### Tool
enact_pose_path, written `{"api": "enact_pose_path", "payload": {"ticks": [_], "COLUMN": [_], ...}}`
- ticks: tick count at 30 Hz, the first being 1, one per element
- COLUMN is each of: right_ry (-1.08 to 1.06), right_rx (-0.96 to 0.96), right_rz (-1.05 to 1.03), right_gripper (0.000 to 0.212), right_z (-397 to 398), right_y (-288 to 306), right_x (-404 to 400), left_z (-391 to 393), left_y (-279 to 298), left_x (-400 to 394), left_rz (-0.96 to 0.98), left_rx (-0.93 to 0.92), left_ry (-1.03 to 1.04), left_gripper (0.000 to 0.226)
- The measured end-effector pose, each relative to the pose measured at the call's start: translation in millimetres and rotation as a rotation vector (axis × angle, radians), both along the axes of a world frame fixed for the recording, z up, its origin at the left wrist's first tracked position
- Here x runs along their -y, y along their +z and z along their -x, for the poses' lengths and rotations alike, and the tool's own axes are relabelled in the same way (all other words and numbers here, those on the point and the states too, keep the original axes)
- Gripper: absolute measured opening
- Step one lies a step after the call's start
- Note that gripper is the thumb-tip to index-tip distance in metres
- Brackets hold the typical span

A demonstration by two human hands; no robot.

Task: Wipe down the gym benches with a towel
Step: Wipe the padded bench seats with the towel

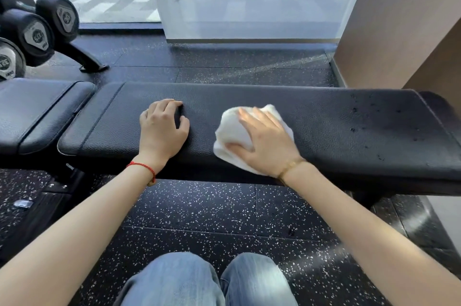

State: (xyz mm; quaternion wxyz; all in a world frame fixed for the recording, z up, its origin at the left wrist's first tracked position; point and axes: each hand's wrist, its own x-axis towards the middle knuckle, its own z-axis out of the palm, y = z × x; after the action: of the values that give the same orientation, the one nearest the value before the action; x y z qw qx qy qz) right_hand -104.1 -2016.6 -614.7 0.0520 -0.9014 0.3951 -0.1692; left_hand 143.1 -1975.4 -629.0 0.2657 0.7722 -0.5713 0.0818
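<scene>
The right hand [264,142] lies flat on top of a white towel [233,131]. Its fingers are spread out and nearly straight, and they press the towel down. They do not curl around it. The towel is bunched up under the palm and sticks out past the fingers on the far side and on the thumb side. The towel sits on the long black bench pad [324,126], about in the middle of it.

The left hand [162,128] rests on the same pad, a little way off from the towel hand, on its thumb side. This hand holds nothing. Its fingers are bent, with the tips pushing into the pad, and the thumb is stretched out toward the towel.

Past the towel hand, on its little-finger side, the pad has small dark wet-looking spots [366,128]. A red string [143,167] goes around the left wrist, and a thin gold bracelet [291,166] goes around the right wrist.

Beyond the left hand, away from the towel, is a second, shorter pad [37,111]. Farther off that way are black dumbbells [37,36] on a rack. Under both arms is a black floor with white specks [212,208], and two knees in blue jeans [207,280] show close to the person.
</scene>
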Motion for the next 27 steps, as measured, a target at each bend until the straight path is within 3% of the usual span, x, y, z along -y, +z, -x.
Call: {"api": "enact_pose_path", "payload": {"ticks": [2, 4, 8, 13, 19, 21, 24, 27], "right_ry": [-0.009, -0.138, -0.345, -0.141, 0.118, 0.003, -0.335, -0.428], "right_rx": [0.068, -0.030, -0.197, -0.255, -0.002, 0.009, -0.041, -0.128], "right_rz": [0.054, 0.065, -0.004, 0.015, 0.005, 0.000, -0.094, -0.064], "right_gripper": [0.067, 0.060, 0.082, 0.087, 0.077, 0.082, 0.076, 0.076], "right_z": [34, 54, 21, -55, 38, 82, 133, 130], "right_y": [-6, -5, 16, 26, 4, 5, 17, 13], "right_x": [3, 29, 89, 74, 4, 7, 29, 34], "left_z": [-1, 1, 3, 3, 18, 37, 74, 111], "left_y": [-1, -1, 0, 0, 5, 9, 11, 8], "left_x": [0, 0, 1, 0, 0, 2, 7, 15], "left_rz": [-0.003, -0.004, 0.002, -0.005, -0.020, -0.028, -0.050, -0.044], "left_rx": [0.005, 0.016, 0.012, 0.011, 0.021, 0.006, 0.030, 0.024], "left_ry": [0.000, 0.006, 0.015, 0.010, -0.046, -0.094, -0.177, -0.231], "left_gripper": [0.045, 0.046, 0.047, 0.047, 0.047, 0.048, 0.050, 0.050]}}
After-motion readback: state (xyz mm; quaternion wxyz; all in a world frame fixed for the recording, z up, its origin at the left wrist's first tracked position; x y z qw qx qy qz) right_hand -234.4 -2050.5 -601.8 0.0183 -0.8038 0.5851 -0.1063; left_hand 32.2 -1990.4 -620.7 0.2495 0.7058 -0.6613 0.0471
